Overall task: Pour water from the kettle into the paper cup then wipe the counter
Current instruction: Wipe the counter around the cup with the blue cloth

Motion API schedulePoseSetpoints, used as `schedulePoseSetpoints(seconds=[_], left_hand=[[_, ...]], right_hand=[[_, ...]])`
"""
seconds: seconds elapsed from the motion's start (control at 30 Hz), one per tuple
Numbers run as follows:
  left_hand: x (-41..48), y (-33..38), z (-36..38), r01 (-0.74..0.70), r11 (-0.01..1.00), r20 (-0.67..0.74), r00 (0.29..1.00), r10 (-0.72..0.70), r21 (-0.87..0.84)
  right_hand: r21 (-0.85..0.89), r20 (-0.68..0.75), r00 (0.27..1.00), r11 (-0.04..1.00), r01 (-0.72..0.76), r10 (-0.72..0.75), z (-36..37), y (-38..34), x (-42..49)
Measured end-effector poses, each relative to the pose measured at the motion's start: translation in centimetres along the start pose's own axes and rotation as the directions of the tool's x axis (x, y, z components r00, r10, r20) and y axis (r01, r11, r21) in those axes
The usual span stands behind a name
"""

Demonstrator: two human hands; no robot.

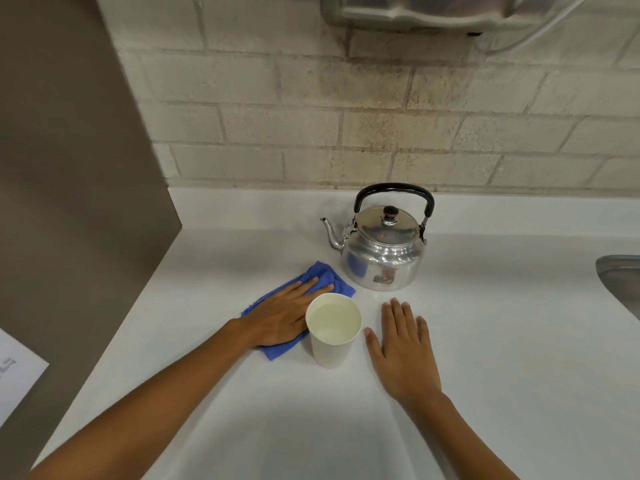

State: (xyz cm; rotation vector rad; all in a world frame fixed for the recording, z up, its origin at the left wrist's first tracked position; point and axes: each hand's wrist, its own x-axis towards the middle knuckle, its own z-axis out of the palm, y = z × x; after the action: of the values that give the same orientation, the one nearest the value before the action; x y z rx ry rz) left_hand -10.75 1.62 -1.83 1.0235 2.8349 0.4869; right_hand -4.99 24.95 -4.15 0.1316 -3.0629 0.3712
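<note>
A silver kettle with a black handle stands upright near the back of the white counter, its spout pointing left. In front of it stands a white paper cup with water in it. Left of the cup lies a blue cloth. My left hand lies flat on the cloth, fingers stretched toward the kettle. My right hand rests palm down on the bare counter, just right of the cup, fingers apart and holding nothing.
A brown panel walls off the left side, with a white paper on it low down. A brick wall runs behind the counter. A metal sink edge shows at far right, and a metal fixture hangs overhead.
</note>
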Motion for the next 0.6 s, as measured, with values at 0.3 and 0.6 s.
schedulePoseSetpoints(seconds=[0.3,0.6], left_hand=[[-2.6,-1.5,-0.1,0.001,1.000,-0.098,0.995,-0.002,-0.010],[-4.1,2.0,2.0,0.424,0.906,-0.194,0.887,-0.419,-0.017]], right_hand=[[0.023,-0.012,1.000,1.000,0.009,-0.009,-0.2,0.4,-0.2],[0.005,-0.035,0.999,1.000,0.015,-0.015,-0.2,0.0,0.0]])
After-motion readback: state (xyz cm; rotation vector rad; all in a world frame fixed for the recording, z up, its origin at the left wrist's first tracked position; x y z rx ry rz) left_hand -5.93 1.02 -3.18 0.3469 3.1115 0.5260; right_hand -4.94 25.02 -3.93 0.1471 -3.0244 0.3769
